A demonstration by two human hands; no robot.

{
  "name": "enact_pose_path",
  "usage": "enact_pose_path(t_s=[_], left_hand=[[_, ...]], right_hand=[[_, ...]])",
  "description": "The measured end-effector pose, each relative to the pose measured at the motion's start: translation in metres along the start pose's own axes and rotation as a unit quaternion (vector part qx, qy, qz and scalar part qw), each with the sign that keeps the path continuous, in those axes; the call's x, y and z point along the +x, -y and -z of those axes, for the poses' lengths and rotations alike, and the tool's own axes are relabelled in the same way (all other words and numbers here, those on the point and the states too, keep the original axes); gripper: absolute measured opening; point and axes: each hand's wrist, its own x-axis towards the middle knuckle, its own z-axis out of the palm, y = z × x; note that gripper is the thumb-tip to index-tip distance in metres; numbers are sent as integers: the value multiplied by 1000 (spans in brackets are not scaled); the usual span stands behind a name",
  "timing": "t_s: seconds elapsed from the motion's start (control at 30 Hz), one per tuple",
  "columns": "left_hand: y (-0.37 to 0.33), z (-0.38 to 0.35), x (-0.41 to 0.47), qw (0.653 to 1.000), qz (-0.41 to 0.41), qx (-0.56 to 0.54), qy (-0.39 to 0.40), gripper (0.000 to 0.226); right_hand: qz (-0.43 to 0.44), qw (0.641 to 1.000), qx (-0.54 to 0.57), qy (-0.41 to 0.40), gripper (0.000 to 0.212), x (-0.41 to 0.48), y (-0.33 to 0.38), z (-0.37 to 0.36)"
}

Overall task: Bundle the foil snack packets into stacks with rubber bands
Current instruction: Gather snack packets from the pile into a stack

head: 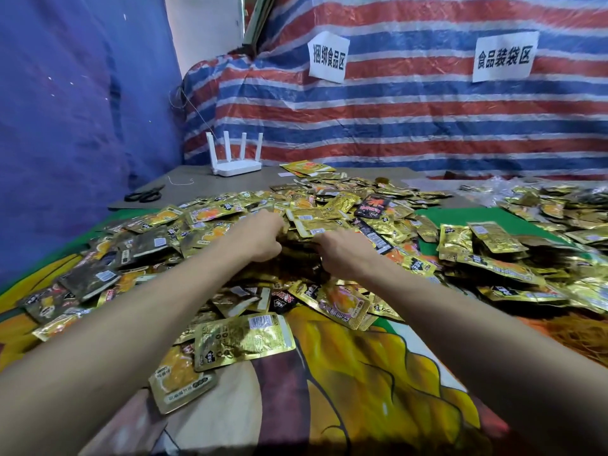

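Reaching with both bare forearms into the heap of foil snack packets (329,205), I hold my left grip (261,238) and right grip (342,255) close together near the heap's middle. The fingers of both are curled downward around a dark clump of packets lying between them. The fingertips are buried, so the exact hold is hidden.

Gold packets, with a few black ones among them, cover most of the surface (362,373), which is spread with a cloth printed in yellow, green and brown. One large gold packet (243,340) lies flat nearest me, between the forearms. A second pile (493,248) sits to the right, with bare green cloth between the two heaps. A tangle of thin orange strands (572,334) lies at the right edge, just beside that pile.

At the far end, a grey board (204,181) carries a white router (235,159) with four upright antennas. Black scissors (144,194) lie on the board's near left part.

In the background, a red, white and blue striped tarp (411,110) bears two white paper signs (329,57). A blue sheet (65,110) hangs at left.
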Motion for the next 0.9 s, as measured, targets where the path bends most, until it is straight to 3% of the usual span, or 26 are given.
enact_pose_path(t_s=[0.3,0.43,0.57,0.67,0.8,0.9], left_hand=[[17,16,-2,984,3,-169,-60,16],[20,14,-10,974,-4,-197,-114,13],[23,16,-15,967,-23,-218,-132,6],[27,21,-19,941,-22,-318,-112,7],[31,28,-23,865,16,-498,-53,15],[31,28,-22,821,60,-567,-9,20]], right_hand=[[-3,993,120,-12,7,-10,2,31],[-3,958,288,-10,11,-14,7,30],[-1,925,378,19,6,-17,12,23],[13,884,466,36,5,-21,8,18],[-45,796,603,24,17,-27,-4,18],[-59,775,628,36,21,-31,-9,21]])
